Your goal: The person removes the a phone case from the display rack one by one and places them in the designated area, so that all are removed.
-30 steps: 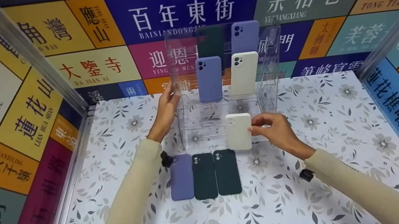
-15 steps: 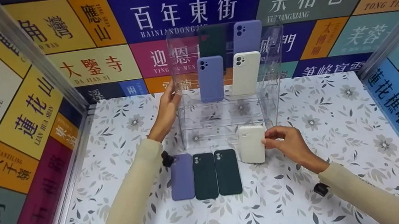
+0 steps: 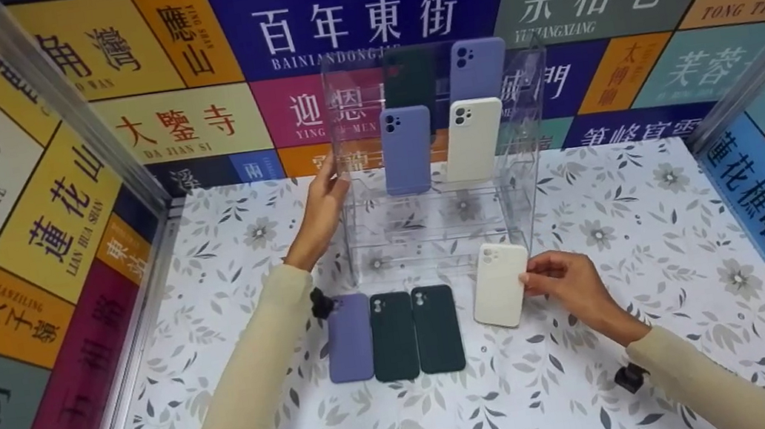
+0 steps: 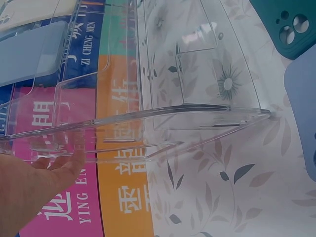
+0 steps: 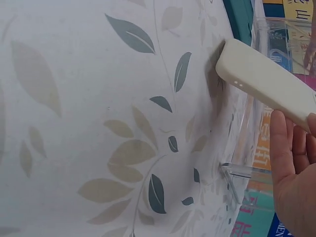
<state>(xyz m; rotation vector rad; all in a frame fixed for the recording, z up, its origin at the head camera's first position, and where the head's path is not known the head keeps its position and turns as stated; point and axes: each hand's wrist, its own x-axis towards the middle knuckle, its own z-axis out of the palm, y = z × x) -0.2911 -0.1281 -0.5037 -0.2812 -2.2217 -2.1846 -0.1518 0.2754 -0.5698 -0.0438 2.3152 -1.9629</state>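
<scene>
My left hand [image 3: 316, 220] holds the left side of a clear acrylic display stand [image 4: 173, 109], its fingers reaching behind the panel edge in the left wrist view. With thumb and fingers, my right hand [image 3: 576, 288] pinches the right edge of a cream-white phone case [image 3: 501, 286]. That case is tilted just in front of the stand's lower right corner, its lower end raised over the cloth in the right wrist view. To its left lie a purple phone case [image 3: 349, 339] and two dark green phone cases [image 3: 393, 336], side by side with camera cutouts at the top.
On the stand's upper tiers stand a dark green case [image 3: 406, 76], two purple cases [image 3: 407, 151] and a white case [image 3: 473, 142]. Leaf-patterned cloth [image 3: 659, 265] covers the table. Colourful sign panels [image 3: 362, 15] wall the back and sides.
My right hand has carried the white phone case from in front of the stand's lower tier down and to the right, toward the row of cases. My left hand stays on the stand.
</scene>
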